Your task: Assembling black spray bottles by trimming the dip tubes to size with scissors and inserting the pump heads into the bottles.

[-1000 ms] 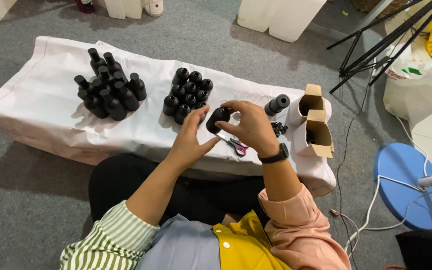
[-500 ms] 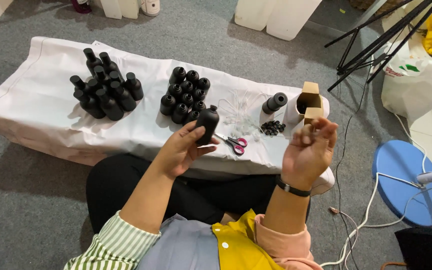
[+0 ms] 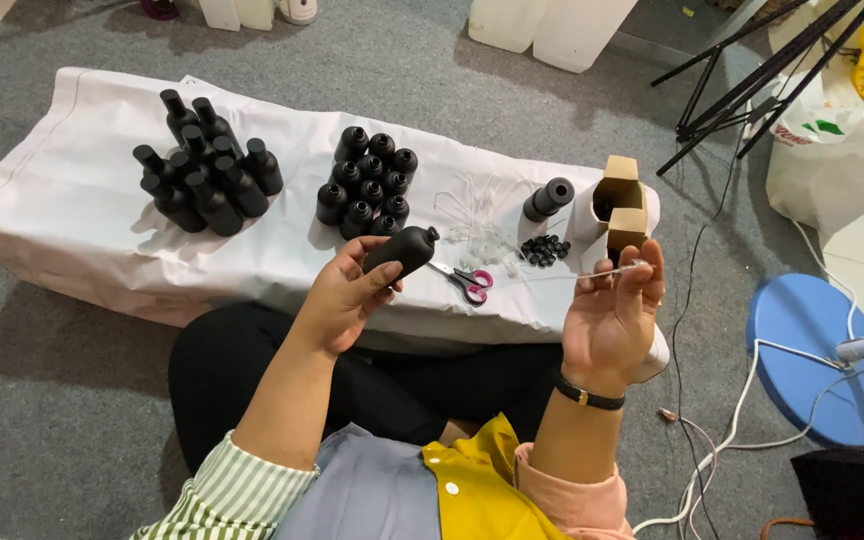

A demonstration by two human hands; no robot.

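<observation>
Black bottle (image 3: 402,250) is gripped in left hand (image 3: 347,295), over the white cloth's (image 3: 82,210) front edge, neck uncapped. Thin clear tube (image 3: 592,272) is pinched between right hand (image 3: 612,320) fingertips. Step judged: insertion; tube-to-neck alignment needed.

Scissors (image 3: 469,283) lie on the cloth (image 3: 72,210), between bottles (image 3: 367,184) and caps (image 3: 544,250).

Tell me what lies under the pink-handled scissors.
The pink-handled scissors lie on the white cloth covering a low table. Whatever is beneath that cloth is hidden.
</observation>
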